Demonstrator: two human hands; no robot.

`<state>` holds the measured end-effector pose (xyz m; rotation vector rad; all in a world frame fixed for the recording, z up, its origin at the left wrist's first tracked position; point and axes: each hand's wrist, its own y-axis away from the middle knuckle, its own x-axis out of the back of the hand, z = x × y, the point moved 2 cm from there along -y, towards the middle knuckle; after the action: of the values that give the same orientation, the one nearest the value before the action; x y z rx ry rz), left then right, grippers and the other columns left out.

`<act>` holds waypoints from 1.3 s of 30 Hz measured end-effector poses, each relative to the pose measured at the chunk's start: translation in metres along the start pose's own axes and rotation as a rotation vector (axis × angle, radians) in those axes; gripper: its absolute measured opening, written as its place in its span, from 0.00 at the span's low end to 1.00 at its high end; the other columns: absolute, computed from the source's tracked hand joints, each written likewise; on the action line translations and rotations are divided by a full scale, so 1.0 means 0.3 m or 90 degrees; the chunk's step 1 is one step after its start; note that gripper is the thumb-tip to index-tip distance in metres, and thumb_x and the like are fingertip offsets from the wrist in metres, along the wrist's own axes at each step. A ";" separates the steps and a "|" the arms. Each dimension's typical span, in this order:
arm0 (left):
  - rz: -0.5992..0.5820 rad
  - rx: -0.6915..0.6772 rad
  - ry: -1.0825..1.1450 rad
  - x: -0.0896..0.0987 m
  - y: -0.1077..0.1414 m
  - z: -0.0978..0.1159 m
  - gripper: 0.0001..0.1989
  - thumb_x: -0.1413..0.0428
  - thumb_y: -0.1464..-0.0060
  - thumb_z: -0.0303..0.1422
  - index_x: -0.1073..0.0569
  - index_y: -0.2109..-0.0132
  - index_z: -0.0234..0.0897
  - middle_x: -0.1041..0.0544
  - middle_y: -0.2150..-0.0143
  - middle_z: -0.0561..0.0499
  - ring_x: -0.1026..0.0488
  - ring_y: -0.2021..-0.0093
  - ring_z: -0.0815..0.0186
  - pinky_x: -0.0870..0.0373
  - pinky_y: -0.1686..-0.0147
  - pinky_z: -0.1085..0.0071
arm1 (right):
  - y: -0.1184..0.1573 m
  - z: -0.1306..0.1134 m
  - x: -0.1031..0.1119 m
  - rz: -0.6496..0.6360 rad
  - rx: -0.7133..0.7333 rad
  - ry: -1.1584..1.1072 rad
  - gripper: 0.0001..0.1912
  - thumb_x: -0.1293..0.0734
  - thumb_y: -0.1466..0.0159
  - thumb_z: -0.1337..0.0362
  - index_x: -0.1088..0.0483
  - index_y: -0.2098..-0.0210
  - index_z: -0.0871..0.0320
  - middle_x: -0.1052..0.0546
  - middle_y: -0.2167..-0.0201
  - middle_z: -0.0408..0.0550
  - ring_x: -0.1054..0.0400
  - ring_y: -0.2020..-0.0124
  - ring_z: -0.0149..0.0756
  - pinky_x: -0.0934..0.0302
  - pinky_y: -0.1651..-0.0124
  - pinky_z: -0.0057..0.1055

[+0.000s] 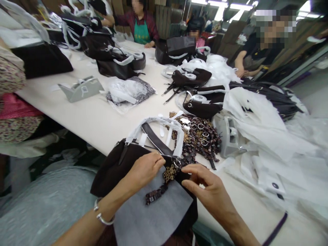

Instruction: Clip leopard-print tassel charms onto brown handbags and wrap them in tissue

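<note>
A dark brown handbag (pixel 112 167) with wrapped handles leans at the table's near edge, a grey sheet (pixel 153 212) over its front. On it hangs a leopard-print charm (pixel 169 173) with a metal ring and a dark tassel-like strand. My left hand (pixel 146 167) is closed at the bag's top edge, left of the charm, its fingertips pressed together; what they hold, if anything, is hidden. Just right of the ring is my right hand (pixel 205 182), thumb and forefinger apart with nothing seen between them. Behind the bag lies a pile of similar charms (pixel 197 136) with rings.
A grey tape dispenser (pixel 228 136) stands right of the pile, another tape dispenser (pixel 84 89) further left. White wrapping sheets (pixel 266 119) cover the right side. More dark bags (pixel 202 106) and a plastic-wrapped bundle (pixel 128 90) lie across the table. Several people are around it.
</note>
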<state>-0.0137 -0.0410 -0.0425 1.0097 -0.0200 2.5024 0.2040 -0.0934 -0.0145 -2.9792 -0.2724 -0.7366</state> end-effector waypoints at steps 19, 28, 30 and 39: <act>-0.024 -0.039 -0.221 -0.071 0.053 0.053 0.07 0.54 0.37 0.31 0.34 0.55 0.38 0.23 0.61 0.48 0.24 0.59 0.59 0.29 0.60 0.64 | 0.070 -0.020 -0.200 -0.211 -0.092 0.489 0.27 0.25 0.45 0.60 0.33 0.49 0.61 0.23 0.59 0.55 0.30 0.57 0.51 0.35 0.57 0.41; -0.029 -0.129 -0.257 -0.016 0.127 0.077 0.08 0.51 0.39 0.26 0.32 0.54 0.39 0.25 0.58 0.50 0.25 0.60 0.63 0.26 0.62 0.67 | 0.043 0.010 -0.170 -0.241 -0.144 0.600 0.17 0.30 0.40 0.49 0.26 0.66 0.59 0.20 0.67 0.53 0.26 0.65 0.47 0.46 0.70 0.33; -0.043 -0.164 -0.289 -0.026 0.151 0.074 0.09 0.51 0.38 0.26 0.31 0.53 0.39 0.26 0.58 0.50 0.25 0.60 0.62 0.25 0.63 0.67 | 0.045 0.014 -0.152 -0.247 -0.169 0.612 0.20 0.31 0.41 0.47 0.26 0.69 0.59 0.20 0.70 0.54 0.26 0.68 0.46 0.51 0.72 0.32; 0.022 -0.259 -0.246 -0.055 0.206 -0.008 0.17 0.53 0.36 0.27 0.35 0.42 0.42 0.26 0.55 0.48 0.25 0.59 0.67 0.23 0.62 0.72 | 0.102 0.049 -0.147 -0.217 -0.286 0.186 0.05 0.29 0.51 0.67 0.29 0.76 0.57 0.27 0.78 0.40 0.36 0.75 0.29 0.53 0.74 0.26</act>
<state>-0.0296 -0.1030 -0.0461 1.2921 -0.6375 2.1637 0.1779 -0.1288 -0.0485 -3.1991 -0.6881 -1.4254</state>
